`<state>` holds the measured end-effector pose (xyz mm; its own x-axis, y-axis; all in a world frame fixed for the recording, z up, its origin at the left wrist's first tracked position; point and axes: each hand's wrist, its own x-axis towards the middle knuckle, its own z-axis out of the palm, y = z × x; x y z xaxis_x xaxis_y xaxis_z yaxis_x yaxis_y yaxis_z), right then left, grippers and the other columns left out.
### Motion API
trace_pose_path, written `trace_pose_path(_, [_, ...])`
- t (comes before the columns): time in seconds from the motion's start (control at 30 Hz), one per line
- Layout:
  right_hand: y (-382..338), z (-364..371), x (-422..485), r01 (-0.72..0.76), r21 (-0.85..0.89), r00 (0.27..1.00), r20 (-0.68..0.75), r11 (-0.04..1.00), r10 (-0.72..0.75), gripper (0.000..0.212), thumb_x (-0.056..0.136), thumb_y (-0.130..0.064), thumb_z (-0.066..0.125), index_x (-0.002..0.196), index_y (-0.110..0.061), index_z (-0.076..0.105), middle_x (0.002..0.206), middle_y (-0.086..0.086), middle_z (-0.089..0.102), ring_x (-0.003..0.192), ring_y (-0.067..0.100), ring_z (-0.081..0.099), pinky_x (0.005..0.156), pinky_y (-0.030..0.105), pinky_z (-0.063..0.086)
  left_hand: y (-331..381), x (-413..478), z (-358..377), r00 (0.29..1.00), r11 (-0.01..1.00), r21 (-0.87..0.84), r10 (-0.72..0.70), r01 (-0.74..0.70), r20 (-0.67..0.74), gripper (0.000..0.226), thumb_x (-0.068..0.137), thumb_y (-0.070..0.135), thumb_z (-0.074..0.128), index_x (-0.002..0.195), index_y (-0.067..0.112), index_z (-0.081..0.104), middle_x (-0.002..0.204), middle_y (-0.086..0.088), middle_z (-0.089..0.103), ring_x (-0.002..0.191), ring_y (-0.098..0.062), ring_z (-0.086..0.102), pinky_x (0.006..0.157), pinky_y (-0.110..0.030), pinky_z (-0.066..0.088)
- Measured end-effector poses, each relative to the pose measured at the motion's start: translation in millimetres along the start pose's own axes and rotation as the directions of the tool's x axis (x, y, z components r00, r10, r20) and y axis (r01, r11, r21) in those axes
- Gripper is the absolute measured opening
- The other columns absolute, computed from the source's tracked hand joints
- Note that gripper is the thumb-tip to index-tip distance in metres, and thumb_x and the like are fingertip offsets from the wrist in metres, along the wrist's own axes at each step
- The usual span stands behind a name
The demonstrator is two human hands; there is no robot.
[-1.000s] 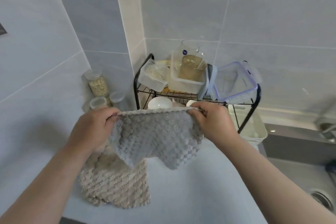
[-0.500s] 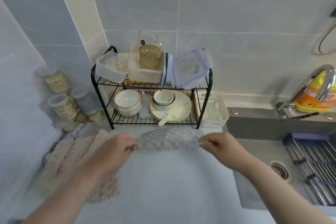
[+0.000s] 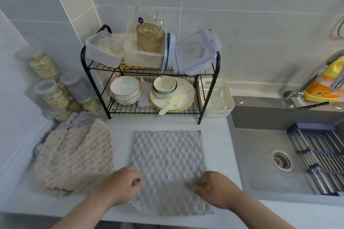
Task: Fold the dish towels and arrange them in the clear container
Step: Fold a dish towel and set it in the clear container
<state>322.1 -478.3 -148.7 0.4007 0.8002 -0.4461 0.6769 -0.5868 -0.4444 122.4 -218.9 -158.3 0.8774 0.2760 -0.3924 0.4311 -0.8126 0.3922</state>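
A grey waffle-textured dish towel [image 3: 167, 156] lies spread flat on the white counter [image 3: 121, 128], in front of the black wire rack [image 3: 216, 72]. My left hand [image 3: 121, 185] pinches the towel's near left edge with curled fingers. My right hand [image 3: 214, 188] pinches its near right part. A heap of beige towels [image 3: 74, 156] lies at the left, with another grey towel [image 3: 81, 118] showing behind it. Clear plastic containers [image 3: 104, 52] stand on the rack's top shelf, one with a clip lid [image 3: 195, 54].
The rack's lower shelf holds bowls [image 3: 124, 89] and plates [image 3: 173, 96]. A white bin [image 3: 216, 98] stands beside it. Jars [image 3: 43, 64] line the left wall. The sink [image 3: 270, 154] with a faucet [image 3: 316, 78] and a drying rack [image 3: 320, 158] is at the right.
The grey towel was held up in the air by its top corners; it now lies flat on the counter. Both hands have come down to its near edge. The view has tilted down and right.
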Motion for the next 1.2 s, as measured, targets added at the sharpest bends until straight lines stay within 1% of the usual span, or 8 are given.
trace_pose_path(0.1, [2, -27, 37, -0.098, -0.006, 0.986, -0.134, 0.995, 0.097, 0.038, 0.095, -0.044, 0.044, 0.095, -0.016, 0.069, 0.103, 0.004, 0.065, 0.090, 0.021, 0.061, 0.079, 0.031, 0.050, -15, 41, -29, 0.989, 0.998, -0.064, -0.039, 0.030, -0.146, 0.030, 0.096, 0.026, 0.046, 0.067, 0.023, 0.050, 0.084, 0.007, 0.049, 0.072, -0.014, 0.055, 0.063, -0.023, 0.038])
trace_pose_path(0.17, [6, -41, 70, -0.157, -0.001, 0.966, -0.207, 0.988, 0.154, 0.032, 0.095, -0.032, 0.045, 0.106, -0.013, 0.068, 0.113, 0.009, 0.063, 0.095, 0.026, 0.062, 0.082, 0.032, 0.052, -25, 76, -43, 0.975, 0.994, -0.070, -0.096, 0.083, -0.199, 0.020, 0.097, 0.019, 0.045, 0.097, 0.020, 0.065, 0.105, 0.005, 0.054, 0.089, -0.017, 0.058, 0.076, -0.028, 0.046])
trace_pose_path(0.3, [12, -52, 127, -0.301, 0.037, 0.923, -0.238, 0.953, 0.301, 0.031, 0.092, -0.020, 0.049, 0.120, -0.010, 0.056, 0.126, 0.013, 0.051, 0.106, 0.033, 0.056, 0.086, 0.034, 0.049, -42, 126, -46, 0.969, 0.979, -0.031, -0.205, 0.202, -0.135, 0.046, 0.096, 0.014, 0.046, 0.141, 0.013, 0.043, 0.143, -0.002, 0.039, 0.119, -0.022, 0.050, 0.098, -0.032, 0.040])
trace_pose_path(0.53, [14, -49, 151, -0.405, 0.005, 0.887, -0.241, 0.914, 0.394, 0.026, 0.088, -0.013, 0.052, 0.114, -0.012, 0.056, 0.117, 0.010, 0.045, 0.090, 0.032, 0.057, 0.078, 0.037, 0.051, -43, 148, -46, 0.961, 0.980, -0.013, -0.197, 0.198, -0.192, 0.018, 0.084, 0.007, 0.059, 0.084, 0.024, 0.053, 0.103, 0.001, 0.047, 0.081, -0.020, 0.052, 0.067, -0.031, 0.042])
trace_pose_path(0.7, [1, -63, 127, -0.290, 0.196, 0.831, -0.434, 0.937, 0.349, 0.007, 0.089, -0.019, 0.051, 0.095, -0.015, 0.049, 0.091, 0.005, 0.057, 0.076, 0.028, 0.055, 0.058, 0.031, 0.041, -32, 128, -64, 0.930, 0.967, -0.145, -0.242, 0.208, -0.279, 0.021, 0.079, -0.002, 0.049, 0.080, 0.019, 0.048, 0.085, -0.004, 0.056, 0.068, -0.022, 0.049, 0.053, -0.030, 0.034])
trace_pose_path(0.83, [-15, -39, 70, -0.131, 0.237, 0.848, -0.476, 0.963, 0.233, 0.004, 0.092, -0.016, 0.054, 0.096, -0.016, 0.056, 0.088, 0.000, 0.058, 0.077, 0.024, 0.057, 0.066, 0.035, 0.049, -20, 72, -53, 0.938, 0.953, -0.272, -0.208, 0.131, -0.278, 0.023, 0.084, 0.001, 0.050, 0.077, 0.020, 0.040, 0.069, -0.008, 0.050, 0.052, -0.020, 0.038, 0.050, -0.028, 0.029])
trace_pose_path(1.1, [8, 45, -8, -0.041, 0.177, 0.938, -0.333, 0.983, 0.099, 0.017, 0.080, -0.008, 0.059, 0.091, -0.019, 0.066, 0.099, -0.012, 0.052, 0.083, 0.013, 0.057, 0.076, 0.023, 0.048, -9, -25, 7, 0.977, 0.972, -0.149, -0.194, 0.179, -0.088, 0.016, 0.083, 0.009, 0.054, 0.077, 0.017, 0.042, 0.075, 0.003, 0.042, 0.058, -0.013, 0.037, 0.052, -0.024, 0.023])
trace_pose_path(1.2, [15, 54, -13, -0.028, 0.040, 0.960, -0.278, 0.999, 0.039, 0.016, 0.080, -0.013, 0.059, 0.092, -0.016, 0.069, 0.111, -0.006, 0.057, 0.093, 0.017, 0.061, 0.079, 0.021, 0.046, -20, -36, 22, 0.994, 0.994, -0.038, -0.107, 0.106, -0.019, 0.015, 0.082, 0.011, 0.051, 0.075, 0.020, 0.041, 0.097, 0.006, 0.052, 0.075, -0.014, 0.052, 0.066, -0.027, 0.042])
